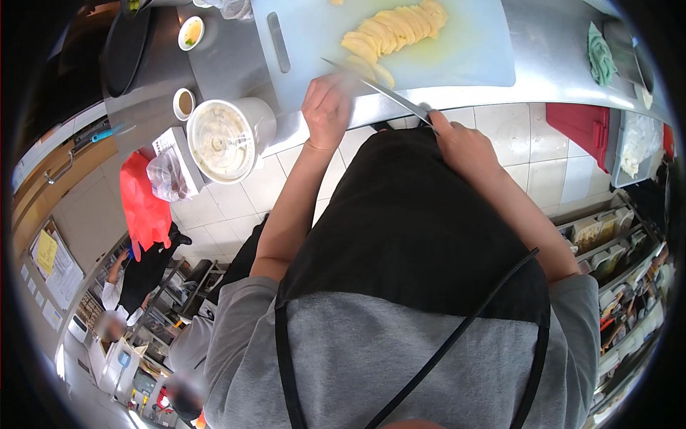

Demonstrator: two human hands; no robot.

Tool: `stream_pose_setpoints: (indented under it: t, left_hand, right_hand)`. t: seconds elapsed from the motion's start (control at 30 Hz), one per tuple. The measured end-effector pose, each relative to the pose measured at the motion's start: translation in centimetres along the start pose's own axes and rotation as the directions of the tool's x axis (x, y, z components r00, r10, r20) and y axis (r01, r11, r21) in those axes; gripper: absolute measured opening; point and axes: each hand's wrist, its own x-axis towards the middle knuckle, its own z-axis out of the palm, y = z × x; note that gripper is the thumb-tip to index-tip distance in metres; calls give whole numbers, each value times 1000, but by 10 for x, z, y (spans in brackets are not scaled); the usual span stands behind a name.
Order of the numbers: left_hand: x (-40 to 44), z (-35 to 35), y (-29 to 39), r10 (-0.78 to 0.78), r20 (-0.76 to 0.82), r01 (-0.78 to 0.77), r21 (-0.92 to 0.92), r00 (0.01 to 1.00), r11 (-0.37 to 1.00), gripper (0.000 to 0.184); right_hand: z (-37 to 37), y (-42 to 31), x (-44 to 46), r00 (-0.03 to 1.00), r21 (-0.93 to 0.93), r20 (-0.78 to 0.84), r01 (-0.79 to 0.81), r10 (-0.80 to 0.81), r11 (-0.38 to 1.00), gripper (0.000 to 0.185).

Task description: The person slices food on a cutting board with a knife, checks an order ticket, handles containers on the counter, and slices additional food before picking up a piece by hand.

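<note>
My right hand (464, 146) is wrapped round the handle of a kitchen knife (391, 94). Its blade points up and left, over the near edge of a pale blue cutting board (475, 61). My left hand (326, 113) is closed beside the blade, its fingers curled. The fingertips are smeared by motion, and what they hold, if anything, cannot be made out. On the board lies an overlapping row of pale yellow slices (396, 30), which look like potato. A few loose slices (384, 76) lie near the blade.
Left of the board stand a lidded white tub (223, 141) and small cups of sauce (184, 104). A red plastic bag (143, 200) hangs at the counter's left. To the right are a green cloth (600, 56) and a red bin (577, 132). Other people stand behind on the left.
</note>
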Motion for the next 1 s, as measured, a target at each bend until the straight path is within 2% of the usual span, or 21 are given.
stream_pose_setpoints:
  t: [0.17,0.23,0.27,0.33,0.37,0.43,0.47,0.53,0.63,1.0]
  left_hand:
    - [0,0,1,-7,-8,7,7,1000,1000,15]
    - [-1,1,2,-13,-11,14,8,1000,1000,15]
    - [-2,1,1,-24,-9,24,2,1000,1000,16]
    - [-2,0,1,-33,-7,33,-1,999,999,16]
    - [-3,1,0,-22,-13,22,2,1000,1000,16]
    - [-4,2,-1,-14,-19,14,3,1000,1000,16]
    - [-4,2,-1,-15,-22,15,-2,1000,1000,16]
    - [-3,1,-1,-15,-24,15,-5,1000,1000,16]
    - [-2,1,0,-9,-26,9,-2,1000,1000,16]
    - [-2,1,1,-1,-27,1,3,1000,1000,16]
  right_hand:
    - [-3,-1,7,1000,-10,14,-11,12,1000,29]
    - [-9,6,8,998,128,-20,64,-62,990,30]
    - [-8,13,9,998,128,-22,65,-62,990,30]
    - [-5,24,11,966,392,-147,253,-211,885,31]
    - [-6,23,9,966,392,-147,254,-212,884,31]
    - [-13,20,1,994,261,-16,107,-106,959,28]
    - [-15,17,-4,994,261,-14,106,-106,959,28]
    - [-19,9,-12,1000,130,23,13,-16,991,23]
    - [-14,10,-24,997,127,-68,34,-25,991,20]
    - [-21,6,-47,998,47,-59,23,-20,999,22]
